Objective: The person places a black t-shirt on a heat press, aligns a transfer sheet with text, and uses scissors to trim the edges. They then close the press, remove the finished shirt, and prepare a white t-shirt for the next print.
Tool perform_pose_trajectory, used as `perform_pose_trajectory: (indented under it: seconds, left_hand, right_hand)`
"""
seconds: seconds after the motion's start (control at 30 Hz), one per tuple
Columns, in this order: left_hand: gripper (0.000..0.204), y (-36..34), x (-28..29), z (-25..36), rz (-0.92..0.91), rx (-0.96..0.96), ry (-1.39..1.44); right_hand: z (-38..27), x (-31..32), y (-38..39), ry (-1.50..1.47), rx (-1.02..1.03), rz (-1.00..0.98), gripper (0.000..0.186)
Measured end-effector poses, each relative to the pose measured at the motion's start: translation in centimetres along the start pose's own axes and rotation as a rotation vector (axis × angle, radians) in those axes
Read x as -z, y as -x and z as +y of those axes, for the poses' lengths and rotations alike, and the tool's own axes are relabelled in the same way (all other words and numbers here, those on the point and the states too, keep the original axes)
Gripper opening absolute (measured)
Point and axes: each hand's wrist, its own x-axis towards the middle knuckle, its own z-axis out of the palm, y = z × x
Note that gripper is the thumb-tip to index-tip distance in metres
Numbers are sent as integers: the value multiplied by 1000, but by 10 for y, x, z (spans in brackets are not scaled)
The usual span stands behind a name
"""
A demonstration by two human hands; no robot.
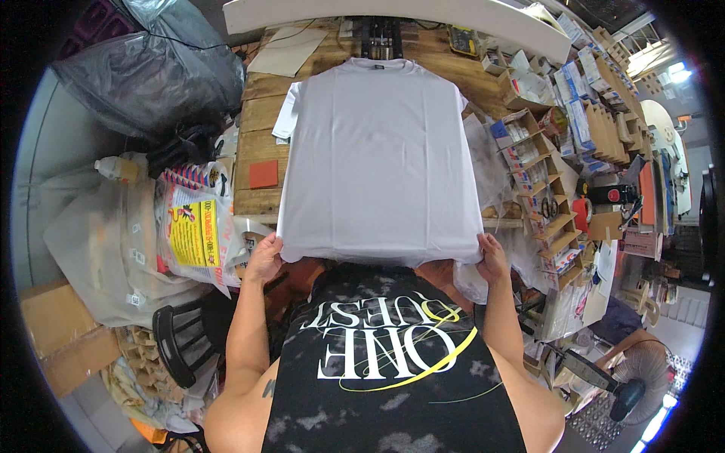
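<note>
A pale grey-white T-shirt [377, 158] lies spread flat, its collar at the far end and its hem toward me. At the near left corner of the hem, my left hand [265, 258] pinches the fabric between thumb and fingers. My right hand [492, 257] grips the hem's near right corner the same way. Between the two hands the hem is stretched out, hanging a little past the front edge of the wooden table [259, 143]. The far part of the shirt meets a dark metal fixture [381, 38]; what lies beneath the shirt is hidden.
A reddish-brown square [263, 174] lies left of the shirt. Cardboard bins [540, 158] with small goods line the right side. Plastic-wrapped bags [192, 234] and a black chair [181, 343] stand at left. A long white board [408, 15] spans the back. A fan [638, 385] stands lower right.
</note>
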Motion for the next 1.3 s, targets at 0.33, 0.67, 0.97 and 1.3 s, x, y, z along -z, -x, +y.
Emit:
perform_pose_trajectory:
  seconds: [0.33,0.67,0.97,1.3]
  left_hand:
    - [24,-6,2,-16,138,-126,-61]
    - [30,-16,-2,-49,696,-288,-756]
    - [31,-22,4,-40,624,-426,-641]
    - [33,-46,12,-84,300,-444,-469]
  right_hand:
    - [15,2,3,25,10,-10,28]
    - [52,12,-14,163,139,127,34]
    - [47,13,-11,96,143,138,31]
    - [72,12,-27,405,55,199,40]
